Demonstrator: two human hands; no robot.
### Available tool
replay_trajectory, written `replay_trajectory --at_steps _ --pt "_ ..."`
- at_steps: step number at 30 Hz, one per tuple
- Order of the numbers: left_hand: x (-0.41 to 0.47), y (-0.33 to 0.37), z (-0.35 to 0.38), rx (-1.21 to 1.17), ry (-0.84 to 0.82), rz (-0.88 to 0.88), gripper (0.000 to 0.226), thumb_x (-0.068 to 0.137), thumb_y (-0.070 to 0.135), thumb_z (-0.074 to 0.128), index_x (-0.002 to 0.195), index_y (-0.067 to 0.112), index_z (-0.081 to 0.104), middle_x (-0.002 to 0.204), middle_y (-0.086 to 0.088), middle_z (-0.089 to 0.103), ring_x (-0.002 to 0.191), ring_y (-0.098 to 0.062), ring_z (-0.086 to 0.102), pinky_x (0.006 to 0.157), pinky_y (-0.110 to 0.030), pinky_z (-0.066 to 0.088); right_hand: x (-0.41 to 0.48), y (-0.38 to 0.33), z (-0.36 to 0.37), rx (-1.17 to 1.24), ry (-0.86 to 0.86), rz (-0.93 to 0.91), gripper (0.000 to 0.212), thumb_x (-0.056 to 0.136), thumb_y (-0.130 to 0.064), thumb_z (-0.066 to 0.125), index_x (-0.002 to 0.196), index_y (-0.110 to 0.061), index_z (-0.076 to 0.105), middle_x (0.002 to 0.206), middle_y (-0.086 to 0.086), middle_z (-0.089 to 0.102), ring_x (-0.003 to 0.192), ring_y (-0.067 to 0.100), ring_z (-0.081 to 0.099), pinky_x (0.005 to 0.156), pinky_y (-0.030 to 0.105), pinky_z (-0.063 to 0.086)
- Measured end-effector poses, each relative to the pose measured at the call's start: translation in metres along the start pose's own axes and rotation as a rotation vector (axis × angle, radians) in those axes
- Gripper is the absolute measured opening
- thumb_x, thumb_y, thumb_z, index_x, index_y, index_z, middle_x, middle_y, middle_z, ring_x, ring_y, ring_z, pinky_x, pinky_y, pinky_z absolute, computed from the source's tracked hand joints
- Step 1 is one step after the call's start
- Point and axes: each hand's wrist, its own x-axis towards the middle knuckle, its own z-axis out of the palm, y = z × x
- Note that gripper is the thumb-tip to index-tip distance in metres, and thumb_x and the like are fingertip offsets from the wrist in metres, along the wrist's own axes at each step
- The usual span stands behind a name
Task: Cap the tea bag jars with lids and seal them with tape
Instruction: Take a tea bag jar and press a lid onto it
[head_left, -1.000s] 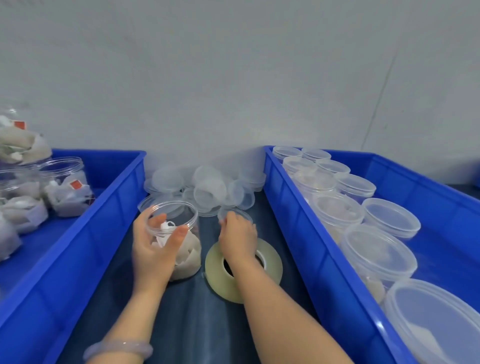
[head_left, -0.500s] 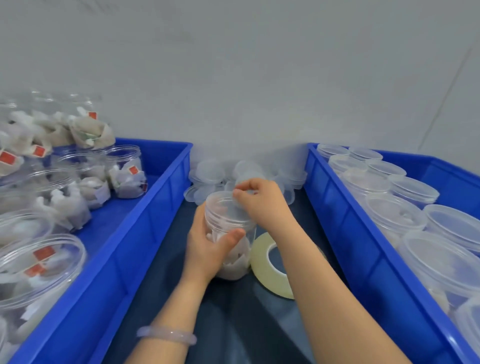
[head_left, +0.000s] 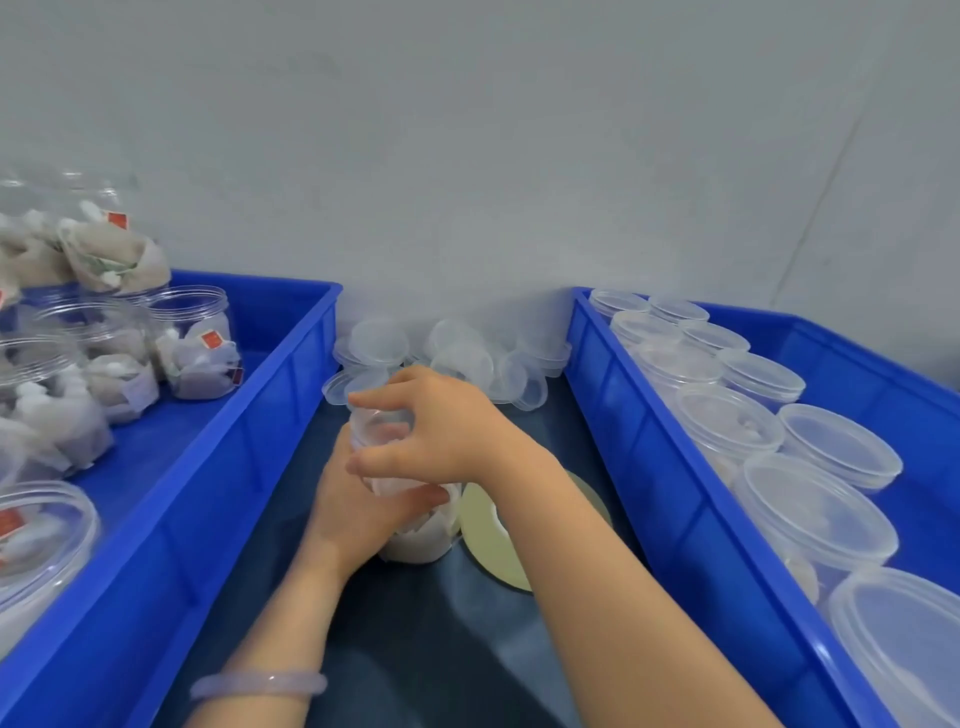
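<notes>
The tea bag jar (head_left: 415, 538) stands on the dark table (head_left: 415, 654) between two blue bins (head_left: 208, 467). The left hand (head_left: 353, 512) is wrapped round its body. The right hand (head_left: 441, 426) is cupped over the lid (head_left: 378, 423), fingers curled on its rim. Whether the lid is fully seated cannot be told. The tape roll (head_left: 488, 535) lies flat just beside the jar, partly hidden by the right forearm. Loose lids (head_left: 467, 358) are piled behind.

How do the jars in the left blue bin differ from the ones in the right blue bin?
The left-bin jars stand open, without lids; the right-bin jars wear translucent lids. Left-bin jars show tea bags with red tags plainly; right-bin jars' contents are dimmed by lids. Both are clear plastic.
</notes>
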Motion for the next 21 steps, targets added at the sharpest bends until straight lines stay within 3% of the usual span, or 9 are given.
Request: replay_trajectory --at_steps 3,5,7,11,15,18,21 --pt "0.001 0.006 -0.001 0.090 -0.025 0.064 0.064 0.044 0.048 0.069 0.102 0.023 0.061 0.090 0.016 0.064 0.085 0.017 0.058 0.062 0.000 0.040 -0.004 0.002 -0.006 0.140 -0.081 -0.050 0.052 0.074 -0.036 0.077 0.123 -0.039 0.061 0.128 -0.015 0.049 0.113 0.003 0.048 0.092 0.023 0.039" --pt "0.002 0.006 -0.003 0.072 -0.014 0.055 0.062 0.047 0.037 0.075 0.105 0.026 0.058 0.093 0.020 0.061 0.087 0.021 0.055 0.063 0.003 0.039 -0.004 0.005 -0.010 0.233 -0.127 -0.058 0.051 0.074 -0.027 0.079 0.122 -0.035 0.063 0.131 -0.014 0.048 0.118 0.001 0.045 0.097 0.021 0.036" --pt "0.003 0.005 -0.004 0.063 -0.028 0.043 0.062 0.049 0.030 0.076 0.108 0.024 0.058 0.092 0.022 0.063 0.089 0.021 0.056 0.064 0.002 0.040 -0.001 0.006 -0.010 0.256 -0.147 -0.072 0.051 0.073 -0.023 0.079 0.121 -0.034 0.064 0.132 -0.013 0.047 0.120 0.001 0.045 0.102 0.024 0.037" --pt "0.001 0.006 -0.006 0.034 -0.025 0.045 0.056 0.047 0.035 0.076 0.101 0.030 0.059 0.092 0.035 0.063 0.087 0.014 0.060 0.064 -0.001 0.043 0.003 0.005 -0.007 0.208 -0.120 -0.108 0.050 0.072 -0.023 0.077 0.118 -0.038 0.065 0.127 -0.017 0.048 0.116 -0.001 0.046 0.100 0.028 0.041" --pt "0.001 0.010 -0.006 0.006 -0.038 0.062 0.049 0.047 0.040 0.071 0.094 0.027 0.066 0.090 0.017 0.070 0.084 0.002 0.066 0.065 -0.012 0.050 0.004 0.005 -0.005 0.125 -0.102 -0.124 0.045 0.072 -0.029 0.074 0.114 -0.043 0.065 0.123 -0.021 0.047 0.109 -0.003 0.046 0.092 0.028 0.045" --pt "0.002 0.002 -0.004 0.149 -0.035 0.150 0.045 0.050 0.036 0.069 0.091 0.018 0.066 0.082 0.006 0.070 0.077 -0.003 0.067 0.058 -0.017 0.050 0.003 0.004 -0.001 0.046 -0.076 -0.111 0.044 0.072 -0.033 0.071 0.113 -0.047 0.064 0.127 -0.020 0.048 0.109 0.001 0.047 0.086 0.027 0.044" --pt "0.002 0.008 0.004 0.222 0.041 0.117 0.049 0.060 0.031 0.066 0.103 0.011 0.055 0.082 0.004 0.068 0.077 -0.007 0.067 0.059 -0.020 0.051 0.000 0.002 0.010 -0.042 0.057 -0.026 0.044 0.073 -0.038 0.067 0.116 -0.047 0.062 0.129 -0.016 0.049 0.112 0.013 0.046 0.081 0.029 0.039"
